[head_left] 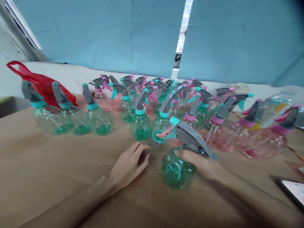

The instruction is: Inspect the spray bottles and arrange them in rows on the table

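My right hand point(197, 160) grips a green spray bottle point(177, 175) around its neck, just under the grey head. One finger reaches forward by the turquoise trigger, and the bottle leans a little with its nozzle toward the left. Resting on the table, my left hand point(130, 161) has loosely curled fingers set apart, with nothing between them. Just beyond it stand a green spray bottle point(141, 126) and another green spray bottle point(161, 126) with turquoise collars. Part of the latter is hidden behind my right hand's finger.
Several green bottles point(101, 122) stand in a row at the left. Pink bottles point(263, 142) line the right, with many mixed ones at the back. A red plastic bag point(47, 87) lies at the far left. A phone-like device point(293, 190) sits at the right edge of the brown table point(71, 167).
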`<state>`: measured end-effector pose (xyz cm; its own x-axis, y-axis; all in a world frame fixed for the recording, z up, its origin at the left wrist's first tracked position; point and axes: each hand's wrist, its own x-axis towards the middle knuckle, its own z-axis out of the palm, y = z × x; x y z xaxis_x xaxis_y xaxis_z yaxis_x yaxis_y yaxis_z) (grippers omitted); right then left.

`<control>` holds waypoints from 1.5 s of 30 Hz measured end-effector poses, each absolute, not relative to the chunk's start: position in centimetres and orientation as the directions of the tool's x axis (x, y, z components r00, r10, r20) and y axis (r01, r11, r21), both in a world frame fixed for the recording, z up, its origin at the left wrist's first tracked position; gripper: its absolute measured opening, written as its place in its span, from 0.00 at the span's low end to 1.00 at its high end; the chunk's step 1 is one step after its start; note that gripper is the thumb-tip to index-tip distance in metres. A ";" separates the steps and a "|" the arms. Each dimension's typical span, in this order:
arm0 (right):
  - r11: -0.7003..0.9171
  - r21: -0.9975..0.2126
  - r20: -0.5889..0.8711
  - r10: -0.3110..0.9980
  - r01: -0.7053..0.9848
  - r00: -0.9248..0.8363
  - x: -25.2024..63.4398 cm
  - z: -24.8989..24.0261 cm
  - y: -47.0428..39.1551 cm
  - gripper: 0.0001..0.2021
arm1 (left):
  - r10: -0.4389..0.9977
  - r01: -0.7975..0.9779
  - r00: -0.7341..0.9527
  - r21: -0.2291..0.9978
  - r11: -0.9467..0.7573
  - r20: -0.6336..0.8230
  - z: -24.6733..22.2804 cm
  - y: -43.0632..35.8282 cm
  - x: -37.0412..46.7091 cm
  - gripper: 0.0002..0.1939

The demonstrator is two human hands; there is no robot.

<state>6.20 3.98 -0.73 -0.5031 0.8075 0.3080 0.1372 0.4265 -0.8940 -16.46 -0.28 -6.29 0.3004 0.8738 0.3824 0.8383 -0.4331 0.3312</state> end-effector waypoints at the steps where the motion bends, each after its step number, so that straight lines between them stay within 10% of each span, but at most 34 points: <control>1: 0.404 -0.905 0.292 0.822 0.137 -0.489 6.3 -0.9 4.0 0.16 | 0.874 0.839 0.298 0.332 -0.432 0.383 -6.3 -0.3 -16.5 0.07; 45: 0.280 -0.959 0.259 0.783 -0.050 -0.566 6.6 -1.9 4.4 0.16 | 0.862 0.829 0.370 0.296 -0.474 0.345 -6.2 -0.2 -16.3 0.09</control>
<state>6.63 4.44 -1.93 -0.5656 0.7831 0.2585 -0.0499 0.2804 -0.9586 -16.31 -0.15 -6.16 0.3700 0.8625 0.3454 0.8292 -0.4742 0.2960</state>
